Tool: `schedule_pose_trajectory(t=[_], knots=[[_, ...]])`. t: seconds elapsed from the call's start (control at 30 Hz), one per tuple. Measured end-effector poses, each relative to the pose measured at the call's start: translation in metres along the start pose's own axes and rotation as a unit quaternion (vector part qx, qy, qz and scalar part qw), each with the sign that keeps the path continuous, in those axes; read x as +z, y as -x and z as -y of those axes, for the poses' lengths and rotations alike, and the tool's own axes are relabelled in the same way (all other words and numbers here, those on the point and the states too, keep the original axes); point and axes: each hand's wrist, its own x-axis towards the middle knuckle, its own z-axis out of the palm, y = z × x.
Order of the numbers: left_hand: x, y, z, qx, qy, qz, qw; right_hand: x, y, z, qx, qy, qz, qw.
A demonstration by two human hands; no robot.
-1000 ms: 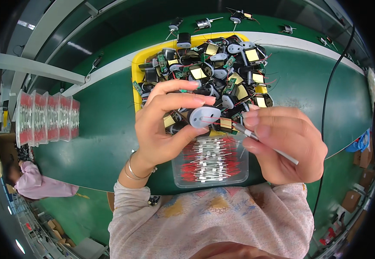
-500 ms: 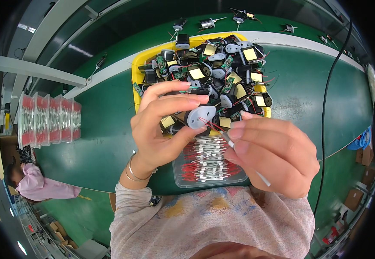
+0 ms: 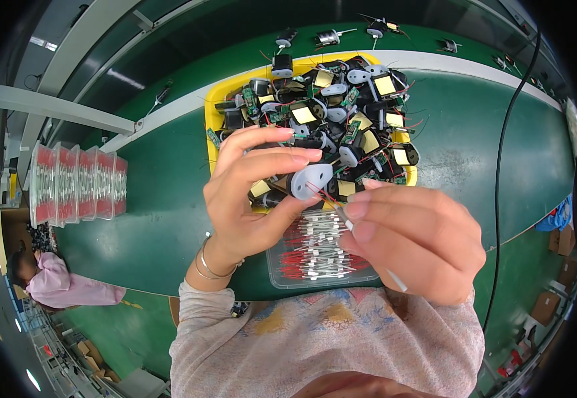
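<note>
My left hand [image 3: 248,192] holds a small black motor part with a grey round end cap [image 3: 310,182] and thin red wires coming off it. My right hand [image 3: 414,242] pinches a thin white sleeved wire piece [image 3: 368,249] and brings its tip to the red wires beside the cap. Both hands hover over a clear plastic tray [image 3: 282,278] filled with red-and-white sleeved wires. Behind them a yellow tray [image 3: 212,113] is heaped with black motor parts that have yellow labels and small green boards.
A row of clear boxes with red parts [image 3: 76,189] stands on the green bench at the left. A black cable [image 3: 501,159] hangs down the right side. Loose motor parts [image 3: 328,36] lie beyond the yellow tray. Another person [image 3: 56,288] sits at the lower left.
My right hand has moved left and up toward the grey cap, bringing the white sleeved piece to the red wires. My left hand has stayed in about the same place.
</note>
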Motion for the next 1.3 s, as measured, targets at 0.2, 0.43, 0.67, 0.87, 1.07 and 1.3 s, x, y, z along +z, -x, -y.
schedule_pose_trajectory(t=[0.2, 0.43, 0.67, 0.87, 1.07, 1.3], knots=[[0.0, 0.001, 0.001, -0.001, 0.012, -0.005, 1.0, 0.002, -0.001, 0.002, -0.007, 0.01, -0.007, 1.0], [-0.001, 0.0, 0.001, 0.018, 0.016, -0.002, 1.0, 0.002, 0.001, 0.001, -0.008, 0.001, -0.014, 1.0], [-0.002, 0.0, -0.001, 0.021, 0.019, -0.005, 1.0, 0.002, 0.002, 0.002, -0.014, -0.005, -0.021, 1.0], [-0.002, 0.0, -0.002, 0.022, 0.021, -0.005, 1.0, 0.002, 0.001, 0.002, -0.015, -0.009, -0.02, 1.0], [-0.003, -0.001, -0.004, 0.027, 0.01, 0.001, 1.0, 0.003, 0.0, -0.003, 0.003, -0.025, 0.01, 1.0], [-0.005, -0.003, 0.002, 0.061, 0.034, 0.093, 0.993, 0.006, -0.003, -0.015, 0.128, -0.068, 0.038, 0.989]])
